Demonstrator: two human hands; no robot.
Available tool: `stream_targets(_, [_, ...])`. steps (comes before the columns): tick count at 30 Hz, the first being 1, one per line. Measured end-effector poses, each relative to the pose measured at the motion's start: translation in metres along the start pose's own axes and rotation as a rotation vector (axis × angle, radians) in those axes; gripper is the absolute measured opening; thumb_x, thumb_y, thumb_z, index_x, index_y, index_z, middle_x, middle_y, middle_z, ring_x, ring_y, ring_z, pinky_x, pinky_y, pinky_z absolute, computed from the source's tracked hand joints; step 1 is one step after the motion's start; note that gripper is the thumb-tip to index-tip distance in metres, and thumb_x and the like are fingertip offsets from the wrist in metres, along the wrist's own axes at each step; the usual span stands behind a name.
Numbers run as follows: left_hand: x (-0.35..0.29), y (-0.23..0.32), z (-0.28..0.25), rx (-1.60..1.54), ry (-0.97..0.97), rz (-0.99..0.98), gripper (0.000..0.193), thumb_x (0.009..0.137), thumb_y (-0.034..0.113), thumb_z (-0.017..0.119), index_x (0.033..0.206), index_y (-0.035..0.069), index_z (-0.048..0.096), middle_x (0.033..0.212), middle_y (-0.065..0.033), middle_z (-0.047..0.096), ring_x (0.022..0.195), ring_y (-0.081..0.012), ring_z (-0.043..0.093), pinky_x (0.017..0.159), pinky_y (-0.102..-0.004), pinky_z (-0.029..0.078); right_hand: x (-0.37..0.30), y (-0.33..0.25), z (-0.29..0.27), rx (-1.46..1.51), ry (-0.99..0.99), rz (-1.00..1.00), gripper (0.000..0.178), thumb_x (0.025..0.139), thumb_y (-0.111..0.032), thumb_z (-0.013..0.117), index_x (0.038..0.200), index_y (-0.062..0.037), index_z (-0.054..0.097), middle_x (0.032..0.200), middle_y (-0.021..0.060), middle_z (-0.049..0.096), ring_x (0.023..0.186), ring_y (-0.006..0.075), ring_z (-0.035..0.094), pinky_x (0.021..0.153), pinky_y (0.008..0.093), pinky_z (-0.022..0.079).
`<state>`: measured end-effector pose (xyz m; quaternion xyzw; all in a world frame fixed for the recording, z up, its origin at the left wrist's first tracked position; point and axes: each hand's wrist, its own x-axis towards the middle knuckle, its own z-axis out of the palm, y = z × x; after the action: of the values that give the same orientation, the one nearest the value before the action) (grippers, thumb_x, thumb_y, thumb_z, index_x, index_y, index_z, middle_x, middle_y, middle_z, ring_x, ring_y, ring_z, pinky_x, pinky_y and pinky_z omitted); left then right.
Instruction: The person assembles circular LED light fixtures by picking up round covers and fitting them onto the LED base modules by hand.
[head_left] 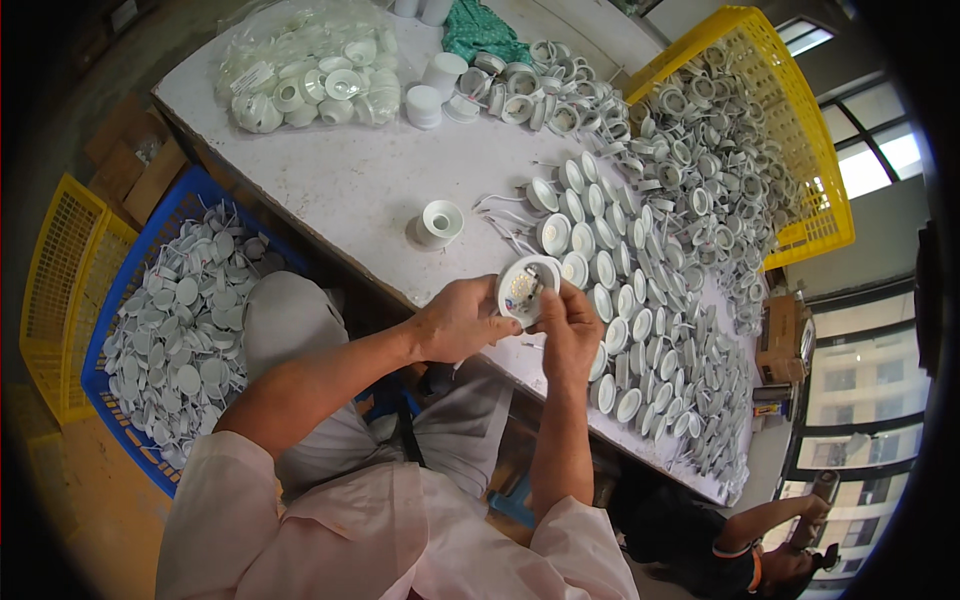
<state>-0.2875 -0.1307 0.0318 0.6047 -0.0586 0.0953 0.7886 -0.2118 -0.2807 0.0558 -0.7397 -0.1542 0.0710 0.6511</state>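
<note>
Over the table's near edge I hold a round white LED downlight (508,285) with its open face toward me. Inside its rim a board with small yellowish LEDs and some wiring shows. My left hand (462,322) is closed round the left and lower side of the rim. My right hand (570,322) pinches at the right side, its fingertips at the inside of the light; whether they grip a wire there is too small to tell. A white ring-topped cylinder (440,224) stands on the table beyond my left hand. Rows of white downlights (603,270) stand on edge to the right, several with wires trailing.
A yellow crate (835,180) tips a heap of white ring housings onto the white table (330,190). At the back lie a clear bag (235,50) of white cups and a green cloth (480,35). A blue crate (100,340) of white discs stands left; another person (700,535) is lower right.
</note>
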Motion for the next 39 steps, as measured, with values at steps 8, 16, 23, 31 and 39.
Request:
stream_targets(8, [-0.005,0.018,-0.008,-0.244,-0.102,-0.276,0.025,0.086,0.003,0.054,0.109,-0.007,0.054,0.092,-0.0126,0.065,0.065,-0.0093,0.057,0.06,-0.0225,0.048,0.048,0.044,-0.004,-0.093,0.067,-0.138,0.024,0.089,-0.011,0.059,0.106,0.0055,0.062,0.082,0.0074,0.066,0.067,0.0085,0.058,0.059,0.0213,0.047])
stream_targets(16, [-0.016,0.018,-0.009,-0.146,-0.314,-0.227,0.024,0.085,0.012,0.059,0.106,0.0,0.059,0.08,-0.0038,0.062,0.064,-0.0084,0.054,0.059,-0.0233,0.046,0.073,0.065,0.071,-0.602,-0.282,-0.485,0.052,0.074,-0.022,0.076,0.116,0.0034,0.058,0.112,0.0198,0.059,0.101,0.0315,0.058,0.087,0.0401,0.047])
stream_targets(23, [-0.014,0.023,-0.009,-0.222,-0.287,-0.277,0.031,0.086,0.015,0.06,0.114,0.001,0.057,0.081,-0.0018,0.059,0.063,-0.0083,0.054,0.059,-0.0235,0.045,0.089,0.067,0.097,-0.76,-0.375,-0.487,0.071,0.069,-0.035,0.08,0.122,0.0043,0.053,0.121,0.0216,0.052,0.112,0.0369,0.048,0.095,0.0434,0.041])
stream_targets(31, [-0.015,0.009,-0.007,-0.359,-0.241,-0.226,0.04,0.087,0.017,0.063,0.12,-0.004,0.054,0.108,-0.0083,0.062,0.098,-0.0091,0.053,0.082,-0.0262,0.045,0.09,0.06,0.097,-0.542,-0.409,-0.335,0.065,0.07,-0.031,0.08,0.122,-0.0003,0.056,0.118,0.0207,0.056,0.11,0.0338,0.054,0.092,0.0406,0.044])
stream_targets(39, [-0.011,0.007,-0.01,-0.422,-0.108,-0.252,0.033,0.088,0.018,0.062,0.114,-0.001,0.055,0.105,-0.0085,0.063,0.087,-0.0124,0.062,0.064,-0.0221,0.045,0.092,0.054,0.067,-0.163,-0.19,-0.15,0.043,0.079,-0.011,0.073,0.117,0.0013,0.059,0.106,0.0118,0.065,0.092,0.0168,0.062,0.082,0.0301,0.049])
